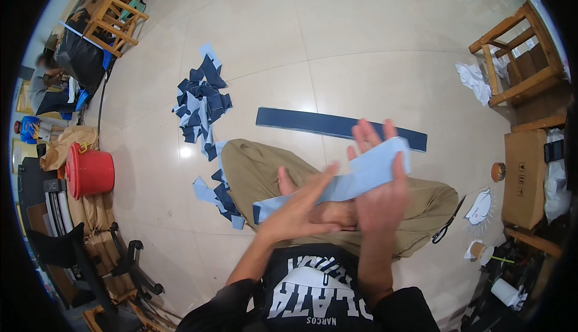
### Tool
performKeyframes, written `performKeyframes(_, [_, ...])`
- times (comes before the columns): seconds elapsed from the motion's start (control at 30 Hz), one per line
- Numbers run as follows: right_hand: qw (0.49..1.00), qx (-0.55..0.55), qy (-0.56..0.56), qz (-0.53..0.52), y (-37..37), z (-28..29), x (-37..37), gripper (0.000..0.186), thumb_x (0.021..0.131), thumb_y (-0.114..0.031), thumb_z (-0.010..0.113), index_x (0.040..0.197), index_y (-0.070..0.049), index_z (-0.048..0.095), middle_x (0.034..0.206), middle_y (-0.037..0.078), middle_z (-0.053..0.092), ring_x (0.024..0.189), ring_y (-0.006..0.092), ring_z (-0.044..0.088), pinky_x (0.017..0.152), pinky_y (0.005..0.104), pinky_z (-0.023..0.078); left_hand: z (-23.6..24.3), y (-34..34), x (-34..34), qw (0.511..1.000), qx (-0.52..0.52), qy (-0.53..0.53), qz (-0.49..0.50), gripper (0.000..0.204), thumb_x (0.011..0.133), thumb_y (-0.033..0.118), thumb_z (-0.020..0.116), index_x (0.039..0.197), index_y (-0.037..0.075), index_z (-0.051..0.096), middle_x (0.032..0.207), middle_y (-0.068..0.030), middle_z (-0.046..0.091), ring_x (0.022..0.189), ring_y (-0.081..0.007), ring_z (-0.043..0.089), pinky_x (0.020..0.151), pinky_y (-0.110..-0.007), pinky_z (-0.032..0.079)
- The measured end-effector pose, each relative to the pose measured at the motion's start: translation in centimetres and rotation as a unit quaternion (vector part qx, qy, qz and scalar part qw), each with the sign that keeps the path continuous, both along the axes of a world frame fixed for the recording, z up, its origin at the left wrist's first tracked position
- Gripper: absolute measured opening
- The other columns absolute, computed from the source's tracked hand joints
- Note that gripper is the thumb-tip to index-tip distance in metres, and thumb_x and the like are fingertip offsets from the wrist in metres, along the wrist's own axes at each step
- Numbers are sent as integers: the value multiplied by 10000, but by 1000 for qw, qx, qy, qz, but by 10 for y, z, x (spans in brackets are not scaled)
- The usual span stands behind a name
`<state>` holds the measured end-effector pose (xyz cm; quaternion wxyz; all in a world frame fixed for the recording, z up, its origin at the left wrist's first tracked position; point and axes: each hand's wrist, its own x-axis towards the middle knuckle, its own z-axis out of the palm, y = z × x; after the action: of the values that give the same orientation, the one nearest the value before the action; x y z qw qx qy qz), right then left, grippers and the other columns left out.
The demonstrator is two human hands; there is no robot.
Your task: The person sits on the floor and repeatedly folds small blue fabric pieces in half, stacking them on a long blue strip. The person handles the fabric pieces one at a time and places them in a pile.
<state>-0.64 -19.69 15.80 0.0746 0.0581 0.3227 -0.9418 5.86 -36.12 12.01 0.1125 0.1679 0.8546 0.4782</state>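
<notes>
A light blue fabric strip (372, 164) stretches diagonally above my crossed legs, its dark end at lower left. My right hand (382, 202) holds its right part, thumb over the cloth and fingers reaching up behind it. My left hand (301, 214), slightly blurred, is beside the strip's left part with thumb and fingers spread; whether it touches the cloth is unclear. A long navy strip (307, 123) lies flat on the tiles beyond my knees. A loose heap of navy and light blue pieces (205, 100) trails down to my left knee. Black-handled scissors (442, 229) rest beside my right knee.
Wooden stools (111, 31) and another person (47, 88) are at the far left, above a red bucket (90, 172) and office chair (57, 253). On the right stand a wooden stool (503, 91), cardboard box (521, 178) and white spool (503, 290). Tiled floor (253, 25) surrounds me.
</notes>
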Motion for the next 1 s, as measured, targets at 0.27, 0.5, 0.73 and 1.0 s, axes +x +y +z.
performKeyframes(0.27, [767,583,-51,264,16,-73,-61,768,989,-625,363,1425,2,451,1235,273,606,1164,362,579,1011,416,408,-42,21,0,791,418,-447,15,593,972,171,618,1460,-39,355,1423,-114,504,1272,-272,541,1015,-338,460])
performKeyframes(0.5, [854,-151,-204,455,66,-213,45,810,964,-680,364,1395,-6,490,1071,191,698,859,283,678,796,369,504,-42,21,-11,672,545,-492,94,458,998,181,570,1379,-50,463,1291,-238,582,1171,-334,613,1011,-389,500])
performKeyframes(0.73, [986,-58,-117,102,32,-104,22,667,1022,-450,444,1511,-24,289,1338,227,529,994,268,623,923,365,500,-27,13,-5,731,395,-555,-36,391,974,205,625,1241,-69,550,1165,-215,657,1014,-278,686,906,-354,550])
performKeyframes(1.0, [983,-172,-1,-57,167,-132,-40,454,1062,-195,393,1487,-41,356,1360,144,569,1212,245,567,1044,389,457,-13,-56,2,803,253,-523,-130,286,923,113,686,1149,-54,632,988,-150,720,895,-221,709,814,-301,576])
